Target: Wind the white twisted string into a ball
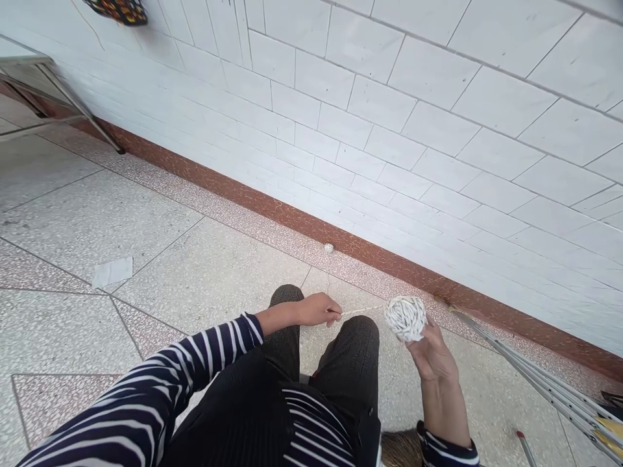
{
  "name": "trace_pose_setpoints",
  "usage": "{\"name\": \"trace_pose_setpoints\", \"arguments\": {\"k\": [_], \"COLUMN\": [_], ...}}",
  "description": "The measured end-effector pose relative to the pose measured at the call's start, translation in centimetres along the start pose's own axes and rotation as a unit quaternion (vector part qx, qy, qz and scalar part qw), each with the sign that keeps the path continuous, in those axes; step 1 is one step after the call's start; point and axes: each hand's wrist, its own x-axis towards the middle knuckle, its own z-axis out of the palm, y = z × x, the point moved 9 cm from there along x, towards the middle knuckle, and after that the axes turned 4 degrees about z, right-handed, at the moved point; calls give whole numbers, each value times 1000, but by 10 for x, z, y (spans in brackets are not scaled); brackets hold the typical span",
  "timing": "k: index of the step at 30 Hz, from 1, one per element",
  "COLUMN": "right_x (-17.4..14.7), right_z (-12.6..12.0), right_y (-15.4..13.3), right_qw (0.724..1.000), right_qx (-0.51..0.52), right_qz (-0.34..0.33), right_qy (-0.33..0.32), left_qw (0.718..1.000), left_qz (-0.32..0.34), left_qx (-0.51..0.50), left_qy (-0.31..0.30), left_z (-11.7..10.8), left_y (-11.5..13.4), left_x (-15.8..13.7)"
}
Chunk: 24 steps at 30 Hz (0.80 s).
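Note:
In my right hand [433, 353] is a large ball of white cord [405, 318], held up at the right of my knees with the fingers behind it. My left hand [318, 309] is closed in a pinch on the cord [360, 312], which stretches fairly straight from these fingers to the ball. From the left hand the cord also runs away to a small white ball of cord [329, 248] on the floor by the foot of the wall.
A white tiled wall [370, 130] with a red-brown skirting runs across in front. A metal-legged table [73, 91] stands at the far left. Pale paper [112, 272] lies on the speckled floor. Long metal poles [520, 363] rest along the wall at the right.

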Motion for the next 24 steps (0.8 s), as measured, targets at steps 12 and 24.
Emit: {"name": "trace_pose_setpoints", "arguments": {"k": [12,24], "right_x": [31,-11], "right_z": [53,57], "right_y": [17,94], "right_qw": [905,938], "right_qx": [-389,-170], "right_qz": [-163,86], "right_qy": [49,-289], "left_qw": [998,978], "left_qz": [22,125], "left_qx": [65,162], "left_qy": [12,33], "left_z": [-17,-33], "left_y": [45,46], "left_x": [2,12]}}
